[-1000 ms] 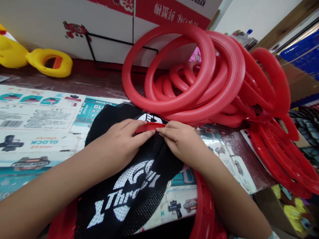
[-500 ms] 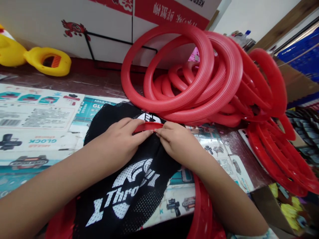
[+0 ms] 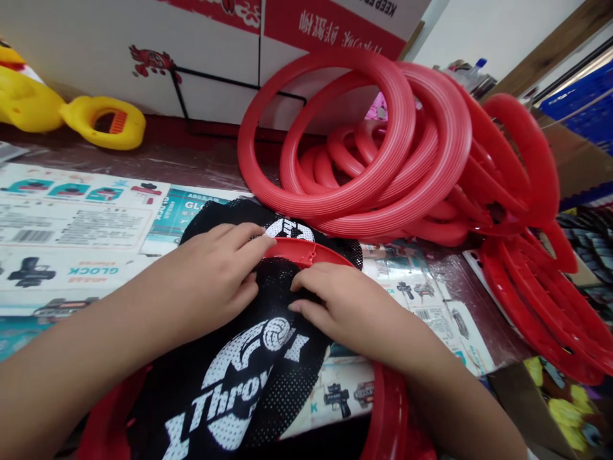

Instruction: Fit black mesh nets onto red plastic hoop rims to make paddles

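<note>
Black mesh fabric (image 3: 282,390): lies in front of the person, partly over the printed cardboard (image 3: 86,220), its white lettering showing
Red rim (image 3: 306,252): a curved, hollow-backed piece on the mesh, just beyond the hands
Left hand (image 3: 211,275): fingers bent, tips at the rim's left part; whether they grip it I cannot tell
Right hand (image 3: 342,303): fingers released, thumb and forefinger parted over the mesh, near the rim's right part
Red arcs (image 3: 390,409): at either side of the mesh, nearer the person
Ribbed red rings (image 3: 330,203): heaped beyond the hands, in front of a white box (image 3: 96,80)
Yellow toy (image 3: 127,140): on the brown surface (image 3: 191,160), far left
</note>
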`<state>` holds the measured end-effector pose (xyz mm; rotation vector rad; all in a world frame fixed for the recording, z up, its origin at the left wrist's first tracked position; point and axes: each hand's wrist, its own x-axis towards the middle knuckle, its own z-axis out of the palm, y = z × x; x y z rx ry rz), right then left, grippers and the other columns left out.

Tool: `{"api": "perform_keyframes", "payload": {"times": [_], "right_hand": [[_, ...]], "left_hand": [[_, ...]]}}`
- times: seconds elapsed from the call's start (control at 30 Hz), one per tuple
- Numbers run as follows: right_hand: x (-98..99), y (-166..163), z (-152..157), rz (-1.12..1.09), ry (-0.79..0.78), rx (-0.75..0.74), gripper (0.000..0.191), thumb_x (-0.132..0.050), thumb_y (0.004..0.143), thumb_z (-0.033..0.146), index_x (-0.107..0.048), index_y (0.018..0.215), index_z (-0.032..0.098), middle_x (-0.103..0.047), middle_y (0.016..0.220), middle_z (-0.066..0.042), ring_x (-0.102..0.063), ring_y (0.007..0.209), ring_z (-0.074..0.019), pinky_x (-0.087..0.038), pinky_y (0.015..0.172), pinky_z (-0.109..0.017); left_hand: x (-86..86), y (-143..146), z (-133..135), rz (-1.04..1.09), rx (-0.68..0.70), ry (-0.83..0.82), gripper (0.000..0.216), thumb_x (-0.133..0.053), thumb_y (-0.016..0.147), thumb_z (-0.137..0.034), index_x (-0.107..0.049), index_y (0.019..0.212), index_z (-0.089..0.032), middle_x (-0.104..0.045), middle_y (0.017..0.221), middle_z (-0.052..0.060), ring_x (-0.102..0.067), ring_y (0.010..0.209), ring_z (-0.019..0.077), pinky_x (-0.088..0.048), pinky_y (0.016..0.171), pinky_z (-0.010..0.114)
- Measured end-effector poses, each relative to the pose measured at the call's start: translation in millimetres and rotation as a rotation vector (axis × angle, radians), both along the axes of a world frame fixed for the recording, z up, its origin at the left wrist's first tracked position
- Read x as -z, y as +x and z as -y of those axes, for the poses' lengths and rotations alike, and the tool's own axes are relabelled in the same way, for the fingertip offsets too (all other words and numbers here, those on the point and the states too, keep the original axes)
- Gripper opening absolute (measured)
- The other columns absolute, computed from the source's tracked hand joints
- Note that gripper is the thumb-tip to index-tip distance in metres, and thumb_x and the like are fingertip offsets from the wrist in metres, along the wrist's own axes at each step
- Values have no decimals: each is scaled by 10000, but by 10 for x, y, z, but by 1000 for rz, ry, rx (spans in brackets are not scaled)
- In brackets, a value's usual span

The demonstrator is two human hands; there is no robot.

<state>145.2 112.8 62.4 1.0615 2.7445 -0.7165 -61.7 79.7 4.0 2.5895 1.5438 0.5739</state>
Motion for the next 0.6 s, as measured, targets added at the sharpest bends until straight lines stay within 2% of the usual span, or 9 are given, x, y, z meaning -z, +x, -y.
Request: {"api": "perform_keyframes", "payload": {"times": [0.07,0.17,0.3,0.43,0.6], "right_hand": [[17,-2,-7,-29,42,52,86,-586,886,152,-669,904,143,-709,914,-50,-628,834,-179,-438,750,-297],[8,27,-50,-120,105,106,128,-557,863,91,-674,861,142,-706,861,-40,-622,782,-158,-434,722,-276],[-7,99,-142,-168,132,73,175,-546,842,58,-697,892,131,-722,893,-46,-637,814,-155,-437,739,-259],[18,138,-217,-176,171,41,218,-536,857,66,-719,958,130,-724,905,-56,-638,820,-157,-437,739,-253],[51,128,-246,-101,245,35,232,-495,903,107,-721,956,111,-688,887,-95,-621,819,-181,-443,736,-276]], "left_hand": [[26,47,-15,65,50,58,375,-407,875,-165,-534,1208,-52,-565,1253,204,-530,1167,336,-485,973,510],[99,99,-45,142,84,61,369,-398,913,-177,-503,1241,-46,-572,1263,203,-530,1180,315,-473,991,499],[173,119,-56,128,78,31,349,-373,935,-183,-485,1259,-120,-564,1283,185,-540,1164,334,-472,929,559],[178,122,-40,96,104,24,383,-348,933,-164,-499,1282,-204,-536,1314,167,-536,1164,348,-467,890,568],[189,120,-36,61,108,16,406,-338,942,-200,-531,1297,-237,-498,1364,172,-522,1178,373,-464,874,572]]}}
